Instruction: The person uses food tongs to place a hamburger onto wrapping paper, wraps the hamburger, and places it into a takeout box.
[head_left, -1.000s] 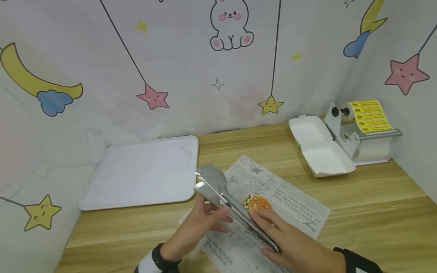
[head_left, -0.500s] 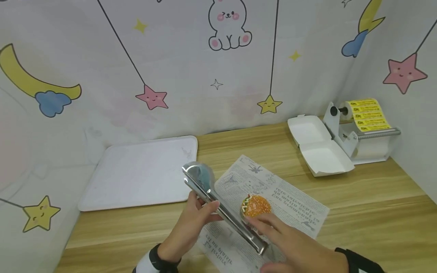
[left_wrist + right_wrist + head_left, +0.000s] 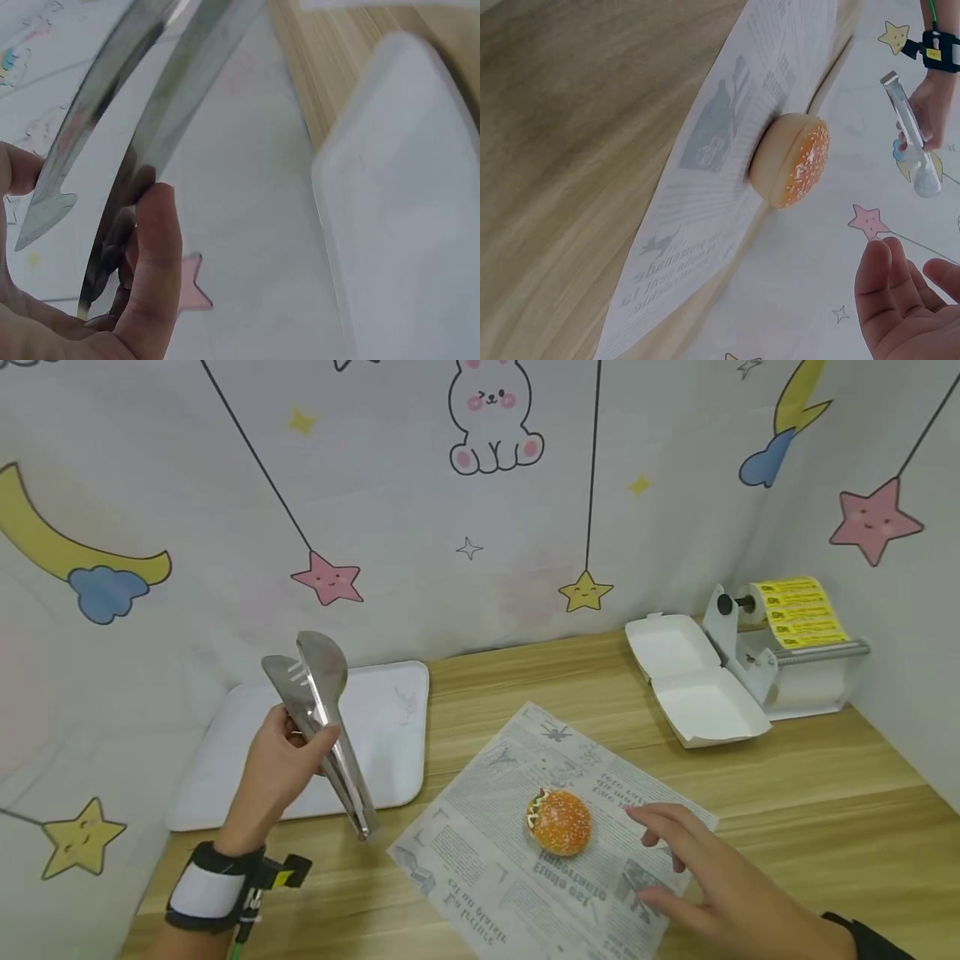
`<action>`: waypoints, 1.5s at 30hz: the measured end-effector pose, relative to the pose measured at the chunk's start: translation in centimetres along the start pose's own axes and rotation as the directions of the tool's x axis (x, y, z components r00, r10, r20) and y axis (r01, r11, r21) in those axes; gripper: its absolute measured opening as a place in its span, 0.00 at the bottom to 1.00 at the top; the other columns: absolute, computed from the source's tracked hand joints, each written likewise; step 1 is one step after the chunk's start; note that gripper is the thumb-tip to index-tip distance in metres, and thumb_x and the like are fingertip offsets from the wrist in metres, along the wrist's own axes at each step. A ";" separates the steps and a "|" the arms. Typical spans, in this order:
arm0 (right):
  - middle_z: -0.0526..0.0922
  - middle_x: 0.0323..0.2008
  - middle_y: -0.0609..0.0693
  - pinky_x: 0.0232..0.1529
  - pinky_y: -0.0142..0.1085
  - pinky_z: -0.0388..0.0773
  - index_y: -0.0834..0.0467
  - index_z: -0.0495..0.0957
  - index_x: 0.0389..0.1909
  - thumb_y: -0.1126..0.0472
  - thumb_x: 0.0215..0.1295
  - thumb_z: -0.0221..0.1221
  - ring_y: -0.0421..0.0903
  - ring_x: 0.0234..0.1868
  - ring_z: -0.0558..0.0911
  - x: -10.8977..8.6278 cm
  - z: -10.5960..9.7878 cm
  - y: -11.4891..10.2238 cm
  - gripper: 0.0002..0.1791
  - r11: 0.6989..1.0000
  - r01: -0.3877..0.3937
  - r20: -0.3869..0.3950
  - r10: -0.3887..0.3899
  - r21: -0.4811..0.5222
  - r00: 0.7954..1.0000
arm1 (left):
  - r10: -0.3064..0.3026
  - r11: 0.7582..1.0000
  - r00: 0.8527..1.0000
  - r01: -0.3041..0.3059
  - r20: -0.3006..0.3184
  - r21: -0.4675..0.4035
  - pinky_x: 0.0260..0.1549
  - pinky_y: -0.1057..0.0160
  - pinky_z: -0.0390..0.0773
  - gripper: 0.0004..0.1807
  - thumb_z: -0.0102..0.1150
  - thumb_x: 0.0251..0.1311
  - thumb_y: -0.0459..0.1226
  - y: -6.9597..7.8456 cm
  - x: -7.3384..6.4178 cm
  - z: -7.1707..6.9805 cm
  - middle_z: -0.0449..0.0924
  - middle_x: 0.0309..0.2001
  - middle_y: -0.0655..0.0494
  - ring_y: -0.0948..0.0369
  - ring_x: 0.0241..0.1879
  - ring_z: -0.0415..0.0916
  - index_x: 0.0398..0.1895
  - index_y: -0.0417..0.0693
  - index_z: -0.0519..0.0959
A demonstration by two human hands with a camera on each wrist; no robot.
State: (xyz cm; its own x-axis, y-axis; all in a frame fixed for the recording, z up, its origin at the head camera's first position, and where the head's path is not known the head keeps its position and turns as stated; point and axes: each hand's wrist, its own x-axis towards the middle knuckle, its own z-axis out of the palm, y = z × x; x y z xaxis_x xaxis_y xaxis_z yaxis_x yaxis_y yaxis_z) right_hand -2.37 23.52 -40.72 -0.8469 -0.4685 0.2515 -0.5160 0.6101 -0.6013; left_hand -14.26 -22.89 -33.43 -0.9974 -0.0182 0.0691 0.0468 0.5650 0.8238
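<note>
My left hand (image 3: 281,760) grips a pair of metal tongs (image 3: 341,752) around the middle, raised over the white tray (image 3: 401,718) with the broad heads up and slightly parted. In the left wrist view the thumb and fingers lie on the two arms of the tongs (image 3: 161,97). A sesame-topped burger (image 3: 560,822) sits on the printed paper sheet (image 3: 480,852). My right hand (image 3: 712,868) hovers right of the burger, fingers loosely bent and holding nothing. The right wrist view shows the burger (image 3: 789,160) on the paper, apart from the right fingers (image 3: 874,281).
An opened white clamshell box (image 3: 705,702) stands at the back right, beside a dispenser (image 3: 795,652) with a roll of yellow labels. A patterned curtain (image 3: 420,485) hangs behind the wooden table (image 3: 810,802).
The tongs have left the right hand and moved left and up in the left hand, off the paper to over the tray. My right hand has drawn back to the right, uncovering the burger.
</note>
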 end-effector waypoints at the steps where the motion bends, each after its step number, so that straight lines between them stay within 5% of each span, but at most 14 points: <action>1: 0.70 0.55 0.42 0.34 0.29 0.76 0.49 0.61 0.75 0.56 0.62 0.72 0.33 0.40 0.72 -0.2 -0.1 0.2 0.43 1.000 0.001 -0.016 -0.001 -0.008 1.000 | -0.006 0.998 1.000 0.007 -0.018 0.058 0.29 0.65 0.84 0.41 0.56 0.72 0.44 -0.6 0.5 -0.7 0.72 0.56 0.30 0.57 0.40 0.79 0.75 0.28 0.51; 7: 0.70 0.53 0.40 0.34 0.28 0.75 0.49 0.62 0.75 0.59 0.59 0.74 0.33 0.39 0.71 -0.8 -0.3 0.8 0.45 0.999 -0.010 -0.061 0.007 -0.041 0.998 | -0.113 0.944 0.993 0.117 -0.030 0.308 0.23 0.60 0.80 0.44 0.57 0.68 0.50 -4.5 3.1 -2.9 0.76 0.47 0.26 0.53 0.27 0.83 0.67 0.19 0.56; 14: 0.70 0.53 0.41 0.34 0.29 0.76 0.53 0.63 0.74 0.58 0.62 0.72 0.33 0.38 0.71 -1.0 -0.2 1.3 0.42 0.999 -0.022 -0.051 0.021 -0.024 0.998 | -0.210 0.871 0.976 0.158 0.062 0.465 0.17 0.58 0.76 0.33 0.60 0.65 0.51 -7.8 4.9 -1.7 0.80 0.27 0.37 0.55 0.19 0.79 0.42 0.21 0.72; 18: 0.71 0.52 0.43 0.32 0.28 0.75 0.54 0.63 0.73 0.57 0.64 0.70 0.32 0.37 0.71 -1.2 -0.1 1.6 0.40 0.999 -0.048 -0.026 0.048 -0.009 0.999 | -0.246 0.845 0.964 0.159 0.106 0.510 0.16 0.59 0.75 0.29 0.60 0.64 0.51 -8.2 5.4 -1.0 0.77 0.19 0.45 0.54 0.17 0.77 0.30 0.26 0.76; 30: 0.71 0.50 0.45 0.30 0.28 0.74 0.53 0.61 0.75 0.55 0.67 0.68 0.31 0.36 0.70 -1.5 0.1 2.3 0.39 0.998 -0.065 0.021 0.064 0.015 0.998 | -0.334 0.816 0.934 0.221 0.124 0.534 0.19 0.59 0.77 0.32 0.59 0.65 0.52 -8.2 6.5 -0.3 0.77 0.22 0.44 0.53 0.21 0.78 0.39 0.22 0.75; 33: 0.72 0.53 0.45 0.33 0.29 0.76 0.52 0.61 0.75 0.54 0.67 0.68 0.31 0.37 0.72 -1.5 0.0 2.2 0.39 0.997 -0.077 0.017 0.077 -0.016 0.997 | -0.349 0.791 0.928 0.217 0.130 0.572 0.21 0.58 0.77 0.38 0.58 0.65 0.57 -7.7 6.6 -0.5 0.75 0.24 0.43 0.52 0.23 0.78 0.42 0.22 0.73; 36: 0.73 0.59 0.46 0.43 0.36 0.82 0.52 0.64 0.73 0.50 0.65 0.69 0.36 0.48 0.78 -1.4 0.0 2.1 0.39 0.987 -0.093 -0.013 0.092 -0.133 0.996 | -0.294 0.766 0.954 0.201 0.055 0.610 0.23 0.51 0.78 0.48 0.58 0.63 0.62 -7.0 6.3 -0.4 0.75 0.36 0.31 0.43 0.30 0.78 0.53 0.17 0.68; 38: 0.73 0.64 0.48 0.51 0.45 0.82 0.52 0.67 0.72 0.47 0.63 0.70 0.43 0.56 0.78 -1.4 0.1 2.2 0.39 0.969 -0.105 -0.034 0.100 -0.224 0.994 | -0.182 0.778 0.983 0.163 -0.030 0.607 0.25 0.45 0.79 0.52 0.60 0.63 0.61 -6.3 5.9 0.2 0.72 0.47 0.23 0.37 0.37 0.78 0.62 0.17 0.64; 40: 0.73 0.65 0.52 0.55 0.53 0.79 0.55 0.69 0.70 0.46 0.62 0.71 0.51 0.61 0.77 -1.4 0.2 2.5 0.39 0.949 -0.106 -0.054 0.094 -0.298 0.994 | -0.022 0.815 0.995 0.075 -0.098 0.574 0.29 0.39 0.80 0.49 0.62 0.65 0.56 -5.3 5.6 1.3 0.66 0.56 0.20 0.33 0.43 0.76 0.68 0.20 0.61; 42: 0.71 0.67 0.56 0.57 0.58 0.75 0.57 0.71 0.69 0.44 0.61 0.71 0.57 0.64 0.74 -1.5 0.4 2.9 0.40 0.936 -0.122 -0.043 0.114 -0.330 0.993 | 0.149 0.843 0.984 -0.075 -0.096 0.533 0.34 0.38 0.80 0.42 0.64 0.66 0.49 -4.0 5.2 2.9 0.66 0.60 0.23 0.33 0.48 0.75 0.69 0.24 0.63; 45: 0.65 0.72 0.62 0.62 0.63 0.68 0.60 0.69 0.71 0.37 0.60 0.68 0.64 0.69 0.68 -1.7 0.7 3.5 0.45 0.916 -0.163 0.031 0.187 -0.365 0.982 | 0.333 0.825 0.942 -0.305 0.027 0.475 0.47 0.40 0.79 0.35 0.64 0.68 0.43 -2.0 4.9 5.5 0.67 0.64 0.30 0.37 0.55 0.75 0.69 0.30 0.66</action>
State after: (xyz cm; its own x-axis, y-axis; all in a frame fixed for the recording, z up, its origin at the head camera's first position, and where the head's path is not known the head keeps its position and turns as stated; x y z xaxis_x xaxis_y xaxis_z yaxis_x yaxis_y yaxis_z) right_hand -2.71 26.01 -43.79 -0.9243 -0.3653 0.1109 -0.3813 0.8691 -0.3150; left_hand -19.54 -19.61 -37.87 -0.9259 0.1931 0.3248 0.3175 0.8635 0.3917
